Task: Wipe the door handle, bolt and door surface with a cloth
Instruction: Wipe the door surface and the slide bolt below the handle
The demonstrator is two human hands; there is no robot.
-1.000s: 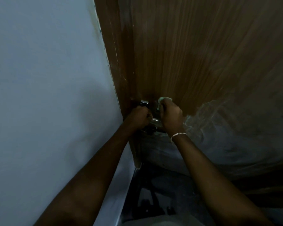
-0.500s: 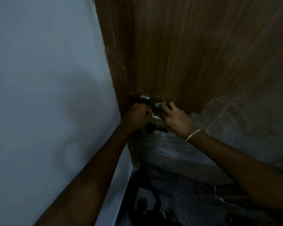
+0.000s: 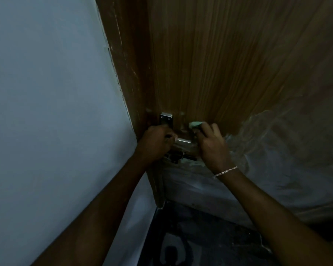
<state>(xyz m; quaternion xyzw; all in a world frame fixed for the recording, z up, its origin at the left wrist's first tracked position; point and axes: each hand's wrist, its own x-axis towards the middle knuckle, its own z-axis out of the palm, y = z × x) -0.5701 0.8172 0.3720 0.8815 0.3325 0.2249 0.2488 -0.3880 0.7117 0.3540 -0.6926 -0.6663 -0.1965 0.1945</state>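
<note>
- Wall (image 3: 46,112) — pale blue-grey, plain, fills left side.
- Door frame (image 3: 129,73): brown wood, scuffed, pale flecks along edge; stands between wall and door (image 3: 229,54).
- Plastic film (image 3: 277,160): translucent, wrinkled, lies over lower part of door, ragged upper edge.
- Pale strip (image 3: 135,217): runs along foot of wall, meets base of door frame.
- Floor (image 3: 210,237) — dark, mottled, lighter patch near bottom edge.
- Bracelet (image 3: 225,171): thin silver chain, round wrist.

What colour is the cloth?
The cloth is pale green, seen best in the head view.
</note>
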